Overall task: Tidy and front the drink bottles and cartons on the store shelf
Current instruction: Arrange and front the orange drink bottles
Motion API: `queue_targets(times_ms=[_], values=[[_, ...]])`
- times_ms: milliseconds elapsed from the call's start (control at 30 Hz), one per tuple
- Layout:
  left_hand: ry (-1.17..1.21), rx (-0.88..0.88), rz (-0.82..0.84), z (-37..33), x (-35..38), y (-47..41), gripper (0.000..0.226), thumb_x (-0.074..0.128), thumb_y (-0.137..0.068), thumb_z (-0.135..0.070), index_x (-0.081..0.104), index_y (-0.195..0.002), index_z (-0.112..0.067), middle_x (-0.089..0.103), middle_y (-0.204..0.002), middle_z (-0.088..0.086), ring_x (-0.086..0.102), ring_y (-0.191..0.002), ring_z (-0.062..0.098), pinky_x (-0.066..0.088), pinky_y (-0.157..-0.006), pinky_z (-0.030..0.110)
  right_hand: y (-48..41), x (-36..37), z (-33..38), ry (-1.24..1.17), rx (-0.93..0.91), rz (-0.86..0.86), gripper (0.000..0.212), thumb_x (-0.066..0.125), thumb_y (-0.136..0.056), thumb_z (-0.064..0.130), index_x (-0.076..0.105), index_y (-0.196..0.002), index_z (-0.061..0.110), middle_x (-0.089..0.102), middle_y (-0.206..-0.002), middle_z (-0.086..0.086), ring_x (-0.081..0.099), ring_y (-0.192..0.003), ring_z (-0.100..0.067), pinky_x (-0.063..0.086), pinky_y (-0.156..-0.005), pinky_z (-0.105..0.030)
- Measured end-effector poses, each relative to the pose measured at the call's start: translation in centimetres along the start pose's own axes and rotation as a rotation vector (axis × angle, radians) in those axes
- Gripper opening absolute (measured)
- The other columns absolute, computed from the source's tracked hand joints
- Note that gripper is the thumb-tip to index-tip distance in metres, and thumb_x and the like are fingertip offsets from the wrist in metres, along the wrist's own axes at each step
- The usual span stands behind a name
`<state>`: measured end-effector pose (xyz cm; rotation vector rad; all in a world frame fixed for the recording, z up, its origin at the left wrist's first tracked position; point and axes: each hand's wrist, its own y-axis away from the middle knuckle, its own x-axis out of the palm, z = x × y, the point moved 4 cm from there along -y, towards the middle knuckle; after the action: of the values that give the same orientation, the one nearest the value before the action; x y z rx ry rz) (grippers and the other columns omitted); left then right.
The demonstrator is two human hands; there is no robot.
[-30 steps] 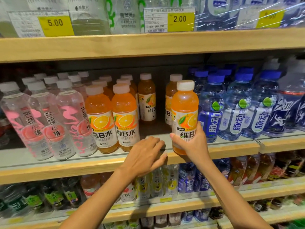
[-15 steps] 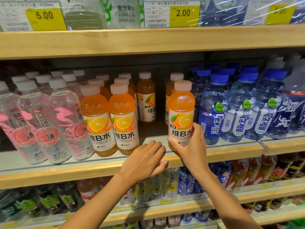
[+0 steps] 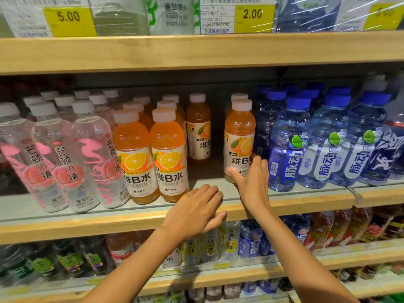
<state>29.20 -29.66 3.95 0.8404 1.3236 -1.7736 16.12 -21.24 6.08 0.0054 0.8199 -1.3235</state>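
Observation:
My right hand [image 3: 251, 182] grips the lower part of an orange vitamin drink bottle [image 3: 239, 136], which stands upright on the middle shelf [image 3: 284, 193] beside the blue water bottles [image 3: 288, 145]. Another orange bottle stands just behind it. My left hand [image 3: 194, 213] lies flat on the shelf's front edge, fingers together, holding nothing. Two orange bottles [image 3: 150, 154] stand side by side at the front left of it, with more rows behind. A single orange bottle [image 3: 198, 127] stands farther back in the gap.
Clear bottles with pink labels [image 3: 65, 158] fill the left of the shelf. The wooden shelf above [image 3: 196, 51] carries price tags [image 3: 253, 15] and wrapped bottle packs. Lower shelves [image 3: 240, 274] hold several more drinks.
My right hand has pushed the orange bottle back from the front edge and set it deeper on the shelf, next to the blue bottles. My left hand stayed on the edge.

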Motion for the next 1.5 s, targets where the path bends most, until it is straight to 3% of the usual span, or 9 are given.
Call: queue_targets(times_ms=[367, 467, 633, 800, 900, 967, 1067, 1167, 1500], values=[[0.010, -0.013, 0.018, 0.0, -0.1, 0.0, 0.045, 0.034, -0.099, -0.044, 0.062, -0.106, -0.010, 0.062, -0.102, 0.007, 0.058, -0.088, 0.022, 0.051, -0.072, 0.035, -1.8, 1.1, 0.5, 0.162, 0.061, -0.002, 0.027, 0.063, -0.088, 0.012, 0.061, -0.108, -0.006, 0.055, -0.111, -0.025, 0.056, -0.101, -0.040, 0.043, -0.072, -0.037], [0.014, -0.017, 0.019, 0.0, -0.2, 0.0, 0.045, 0.033, -0.099, -0.045, 0.061, -0.106, -0.010, 0.062, -0.103, 0.007, 0.058, -0.089, 0.022, 0.051, -0.072, 0.035, -1.7, 1.4, 0.9, 0.253, 0.067, 0.001, 0.028, 0.062, -0.089, 0.009, 0.059, -0.113, -0.006, 0.055, -0.113, -0.024, 0.056, -0.105, -0.039, 0.049, -0.079, -0.043], [0.022, -0.013, 0.013, 0.1, -0.6, 0.7, 0.043, 0.034, -0.098, -0.041, 0.063, -0.103, -0.009, 0.063, -0.101, 0.008, 0.060, -0.087, 0.023, 0.051, -0.071, 0.035, -1.3, 1.3, 0.9, 0.356, 0.051, -0.032, 0.031, 0.057, -0.092, 0.008, 0.055, -0.120, -0.004, 0.052, -0.120, -0.022, 0.050, -0.115, -0.035, 0.047, -0.087, -0.040], [-0.009, 0.021, 0.004, 0.7, -0.7, 1.8, 0.040, 0.037, -0.098, -0.034, 0.062, -0.103, -0.004, 0.063, -0.100, 0.012, 0.061, -0.088, 0.026, 0.053, -0.073, 0.037, -0.1, 0.1, 1.5, 0.135, -0.083, -0.112, 0.021, 0.056, -0.093, 0.013, 0.051, -0.111, 0.002, 0.059, -0.106, -0.017, 0.058, -0.097, -0.033, 0.047, -0.076, -0.041], [-0.051, 0.059, -0.016, 0.7, -0.7, 1.9, 0.039, 0.037, -0.098, -0.032, 0.062, -0.103, -0.003, 0.063, -0.100, 0.013, 0.061, -0.089, 0.026, 0.053, -0.074, 0.037, 0.3, 1.1, 3.0, -0.097, -0.259, 0.062, 0.020, 0.062, -0.090, 0.021, 0.055, -0.104, 0.008, 0.059, -0.087, -0.003, 0.058, -0.081, -0.021, 0.045, -0.068, -0.030], [-0.096, 0.085, -0.039, 0.5, -0.5, 2.0, 0.039, 0.039, -0.098, -0.032, 0.063, -0.105, -0.003, 0.064, -0.102, 0.013, 0.062, -0.091, 0.026, 0.053, -0.075, 0.036, -0.1, 2.3, 4.0, -0.200, -0.269, 0.185, 0.026, 0.066, -0.088, 0.023, 0.056, -0.107, 0.010, 0.057, -0.085, 0.004, 0.059, -0.085, -0.018, 0.042, -0.069, -0.021], [-0.171, 0.091, -0.079, 0.5, -0.2, 2.2, 0.040, 0.043, -0.097, -0.033, 0.065, -0.109, -0.002, 0.066, -0.108, 0.015, 0.064, -0.095, 0.027, 0.054, -0.077, 0.035, -1.4, 5.1, 5.1, -0.228, -0.273, 0.308, 0.050, 0.066, -0.087, 0.025, 0.044, -0.128, 0.006, 0.058, -0.115, -0.008, 0.054, -0.112, -0.027, 0.043, -0.091, -0.030], [-0.205, 0.106, -0.107, 0.5, -0.1, 2.3, 0.040, 0.043, -0.097, -0.033, 0.066, -0.110, -0.002, 0.066, -0.109, 0.015, 0.064, -0.095, 0.026, 0.054, -0.076, 0.034, -2.9, 8.0, 5.3, -0.132, -0.225, 0.314, 0.076, 0.062, -0.089, 0.035, 0.022, -0.145, 0.002, 0.036, -0.144, -0.018, 0.036, -0.133, -0.030, 0.030, -0.107, -0.035], [-0.250, 0.102, -0.138, 0.6, 0.2, 2.5, 0.042, 0.041, -0.098, -0.034, 0.066, -0.110, -0.002, 0.066, -0.110, 0.015, 0.064, -0.095, 0.027, 0.053, -0.074, 0.034, -5.7, 12.0, 5.2, -0.409, -0.026, 0.297, 0.071, 0.069, -0.086, 0.020, 0.026, -0.139, 0.000, 0.047, -0.138, -0.019, 0.047, -0.127, -0.033, 0.037, -0.094, -0.028]])
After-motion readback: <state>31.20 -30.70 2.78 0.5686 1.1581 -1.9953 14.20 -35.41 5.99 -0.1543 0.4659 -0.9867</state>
